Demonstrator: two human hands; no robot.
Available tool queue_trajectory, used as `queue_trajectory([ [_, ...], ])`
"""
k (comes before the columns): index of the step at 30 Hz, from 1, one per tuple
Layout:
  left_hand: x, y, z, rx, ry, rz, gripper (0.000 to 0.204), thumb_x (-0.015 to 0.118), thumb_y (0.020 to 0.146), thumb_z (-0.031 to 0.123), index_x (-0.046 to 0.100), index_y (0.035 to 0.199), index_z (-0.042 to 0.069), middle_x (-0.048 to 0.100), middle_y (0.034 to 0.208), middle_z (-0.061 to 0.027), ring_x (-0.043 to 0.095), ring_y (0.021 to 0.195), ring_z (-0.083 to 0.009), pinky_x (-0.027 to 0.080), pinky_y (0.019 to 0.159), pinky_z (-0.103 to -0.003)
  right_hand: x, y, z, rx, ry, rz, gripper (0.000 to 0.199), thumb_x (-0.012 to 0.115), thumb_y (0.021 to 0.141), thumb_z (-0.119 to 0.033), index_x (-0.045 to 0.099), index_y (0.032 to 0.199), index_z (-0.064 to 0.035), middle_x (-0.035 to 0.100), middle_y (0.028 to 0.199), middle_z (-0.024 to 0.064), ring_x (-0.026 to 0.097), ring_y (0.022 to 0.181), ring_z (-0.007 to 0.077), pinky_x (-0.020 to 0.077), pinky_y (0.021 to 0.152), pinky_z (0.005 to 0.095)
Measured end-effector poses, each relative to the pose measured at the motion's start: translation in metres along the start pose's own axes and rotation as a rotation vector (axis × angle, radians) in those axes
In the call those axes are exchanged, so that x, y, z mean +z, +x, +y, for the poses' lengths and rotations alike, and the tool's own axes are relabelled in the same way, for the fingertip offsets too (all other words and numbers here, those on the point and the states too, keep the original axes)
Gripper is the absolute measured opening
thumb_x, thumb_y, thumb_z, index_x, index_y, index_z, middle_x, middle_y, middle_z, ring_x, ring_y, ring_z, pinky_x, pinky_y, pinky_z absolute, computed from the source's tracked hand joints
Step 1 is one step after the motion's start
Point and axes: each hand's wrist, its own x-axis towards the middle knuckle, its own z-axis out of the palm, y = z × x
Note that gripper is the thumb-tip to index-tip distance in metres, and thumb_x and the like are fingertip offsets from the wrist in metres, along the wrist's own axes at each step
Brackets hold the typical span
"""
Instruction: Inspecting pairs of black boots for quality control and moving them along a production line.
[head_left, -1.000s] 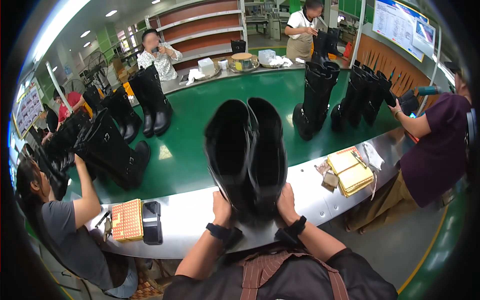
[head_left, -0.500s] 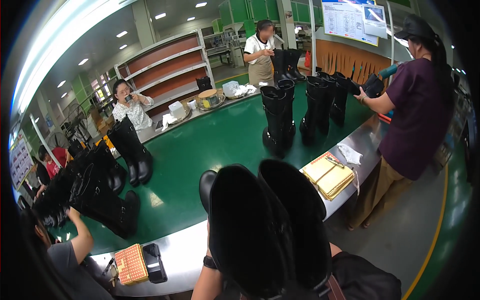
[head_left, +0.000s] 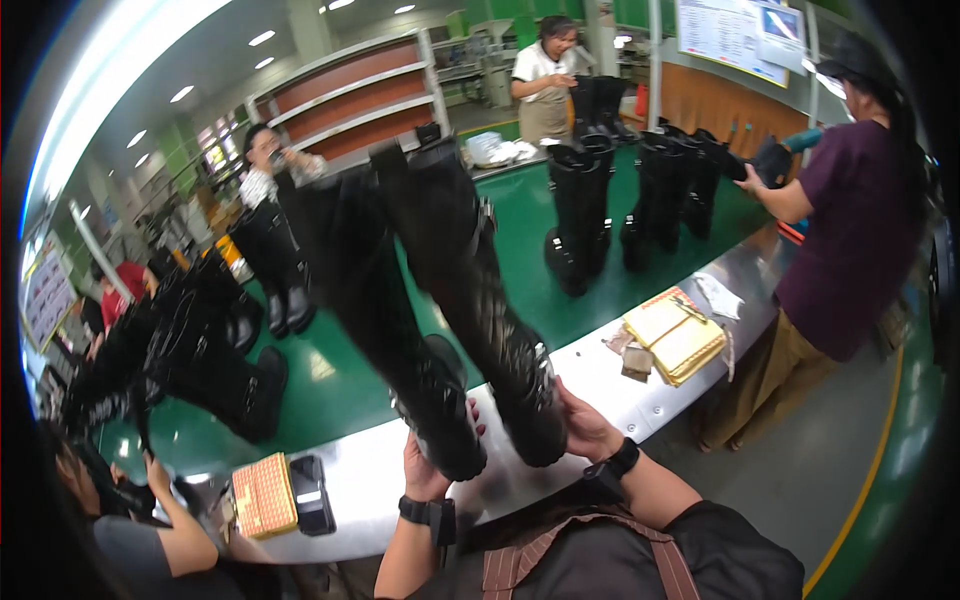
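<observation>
A pair of tall black boots with metal buckles at the ankles hangs in front of me over the bench edge, tilted with the shafts away and up. My left hand (head_left: 430, 468) is closed round the foot end of the left boot (head_left: 365, 275), dark-nailed fingertips showing at its side. At the other side, my right hand (head_left: 588, 425) grips the foot of the right boot (head_left: 465, 275), near its buckles. Both boots are slightly blurred, and most of my fingers are hidden behind them. Black bands sit on both my wrists.
More black boots stand on the green belt (head_left: 520, 215), right and left. Yellow card stacks lie on the metal ledge, one (head_left: 675, 335) at right, another (head_left: 265, 495) beside a dark phone-like case (head_left: 312, 495). Co-workers stand right, far side and lower left; one at right holds a boot.
The boots have swung from upright openings facing me to shafts tipped away, feet near me. Both my hands now show at the feet. The view has shifted slightly.
</observation>
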Motion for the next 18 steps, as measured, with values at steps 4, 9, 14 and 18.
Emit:
queue_trajectory([
  [4, 0.004, -0.006, 0.001, 0.071, -0.101, -0.006, 0.068, 0.045, 0.095, 0.054, 0.035, 0.145, 0.009, 0.043, 0.145, -0.0138, 0.042, 0.133, -0.0323, 0.03, 0.114, -0.048, 0.025, -0.018, 0.003, -0.066, -0.237, 0.129, 0.065, 0.042, 0.098, -0.049, 0.032, 0.147, -0.0085, 0.041, 0.147, 0.0111, 0.041, 0.134, 0.0289, 0.0289, 0.113, 0.0485],
  [9, 0.0, -0.012, 0.008, 0.177, 0.025, 0.089, 0.065, 0.045, 0.095, 0.053, 0.034, 0.145, 0.013, 0.043, 0.146, -0.0083, 0.042, 0.133, -0.0262, 0.032, 0.113, -0.046, 0.033, -0.012, 0.01, -0.24, -0.215, 0.267, 0.061, 0.053, 0.094, -0.045, 0.041, 0.141, -0.009, 0.05, 0.141, 0.0096, 0.046, 0.131, 0.0281, 0.035, 0.11, 0.0466],
  [14, 0.0, -0.02, 0.007, 0.267, 0.145, 0.176, 0.067, 0.047, 0.094, 0.052, 0.03, 0.146, 0.013, 0.044, 0.145, -0.0072, 0.044, 0.132, -0.0247, 0.035, 0.111, -0.043, 0.038, -0.007, 0.012, -0.28, -0.273, 0.357, 0.053, 0.055, 0.095, -0.041, 0.047, 0.135, -0.0084, 0.056, 0.133, 0.0088, 0.052, 0.123, 0.0255, 0.0413, 0.105, 0.0437],
  [18, 0.005, -0.02, 0.002, 0.295, 0.221, 0.225, 0.067, 0.047, 0.095, 0.052, 0.03, 0.146, 0.012, 0.044, 0.145, -0.0074, 0.045, 0.132, -0.0241, 0.036, 0.11, -0.042, 0.039, -0.008, 0.019, -0.307, -0.36, 0.41, 0.05, 0.056, 0.095, -0.041, 0.049, 0.131, -0.0061, 0.058, 0.128, 0.0091, 0.056, 0.117, 0.0233, 0.0434, 0.102, 0.0422],
])
